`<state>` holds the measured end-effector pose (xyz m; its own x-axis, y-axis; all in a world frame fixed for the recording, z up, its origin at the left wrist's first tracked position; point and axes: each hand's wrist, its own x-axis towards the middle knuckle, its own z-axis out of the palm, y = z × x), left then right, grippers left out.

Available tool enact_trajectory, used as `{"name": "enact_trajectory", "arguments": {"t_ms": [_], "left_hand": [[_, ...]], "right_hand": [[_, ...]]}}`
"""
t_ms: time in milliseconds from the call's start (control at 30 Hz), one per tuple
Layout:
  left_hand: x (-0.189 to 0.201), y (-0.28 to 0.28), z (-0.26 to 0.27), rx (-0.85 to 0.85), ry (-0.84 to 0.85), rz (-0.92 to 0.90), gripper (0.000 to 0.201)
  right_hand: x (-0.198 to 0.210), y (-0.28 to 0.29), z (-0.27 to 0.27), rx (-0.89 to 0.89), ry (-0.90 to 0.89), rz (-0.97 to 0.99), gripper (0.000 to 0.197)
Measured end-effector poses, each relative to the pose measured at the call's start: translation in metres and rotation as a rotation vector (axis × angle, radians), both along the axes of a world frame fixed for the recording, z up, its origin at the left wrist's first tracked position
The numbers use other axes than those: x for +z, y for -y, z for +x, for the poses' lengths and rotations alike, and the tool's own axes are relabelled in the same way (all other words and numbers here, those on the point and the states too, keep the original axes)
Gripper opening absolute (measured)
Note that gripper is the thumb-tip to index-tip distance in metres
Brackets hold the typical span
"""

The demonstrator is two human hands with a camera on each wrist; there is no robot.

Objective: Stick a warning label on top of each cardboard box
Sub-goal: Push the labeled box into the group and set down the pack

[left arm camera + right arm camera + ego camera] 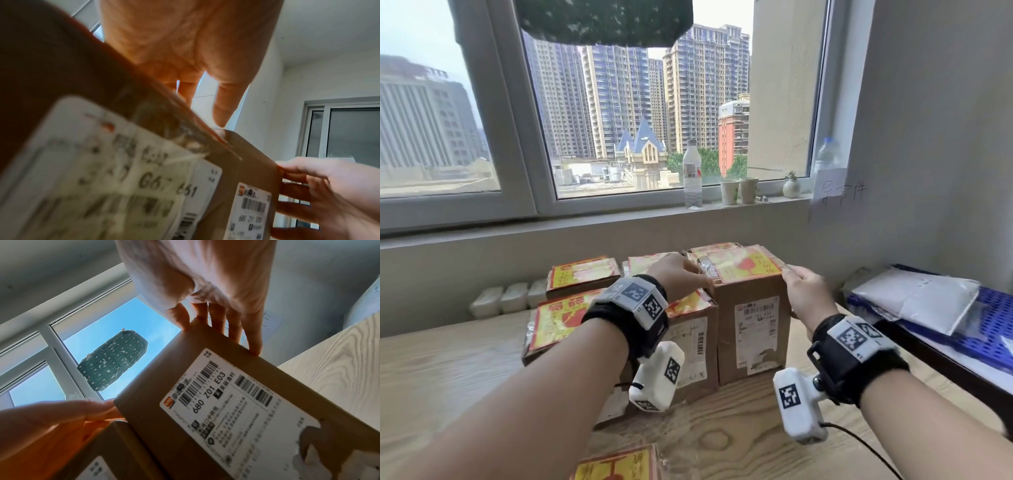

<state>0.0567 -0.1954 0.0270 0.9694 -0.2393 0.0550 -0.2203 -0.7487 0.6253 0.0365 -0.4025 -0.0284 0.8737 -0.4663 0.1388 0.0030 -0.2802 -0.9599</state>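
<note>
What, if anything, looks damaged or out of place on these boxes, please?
The shipping label on the front of the tall box is torn at its lower edge, with bare cardboard showing through. The right wrist view shows the same ragged tear. Nothing looks spilled.

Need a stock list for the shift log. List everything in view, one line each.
Boxes: at least five, brown, grouped on the table, a red-yellow label on each visible top.
Label: red-yellow, on the tallest box.
Table: one, pale wood.
Bottle: one, clear, on the sill.
Cups: two, pale, on the sill.
Vase: one, white, on the sill.
Mailers: white, on a blue tray at right.
Left hand: at the tallest box's top left edge.
Right hand: on its right edge.
</note>
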Motion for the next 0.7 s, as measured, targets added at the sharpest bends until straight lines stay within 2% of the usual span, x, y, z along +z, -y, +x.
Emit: {"name": "enact_trajectory", "arguments": {"t_ms": [100, 200, 300, 467, 700], "left_hand": [[0.008, -0.015, -0.006, -0.017, 0.005, 0.073, 0.045], [0.009, -0.039, -0.008, -0.004, -0.058, 0.231, 0.078], [0.002, -0.056, -0.011, -0.007, -0.120, 0.390, 0.098], [-0.010, -0.061, -0.020, -0.013, -0.046, 0.472, 0.101], [-0.011, -0.072, -0.020, -0.013, -0.053, 0.404, 0.090]], "right_hand": [[0.003, -0.002, -0.003, 0.007, -0.028, -0.012, 0.020], [-0.002, -0.006, -0.005, -0.011, -0.076, -0.050, 0.059], [-0.008, -0.012, -0.006, 0.010, -0.112, -0.020, 0.078], [-0.001, -0.017, -0.001, -0.036, -0.133, -0.040, 0.070], [-0.002, -0.020, 0.006, -0.041, -0.175, -0.106, 0.067]]}}
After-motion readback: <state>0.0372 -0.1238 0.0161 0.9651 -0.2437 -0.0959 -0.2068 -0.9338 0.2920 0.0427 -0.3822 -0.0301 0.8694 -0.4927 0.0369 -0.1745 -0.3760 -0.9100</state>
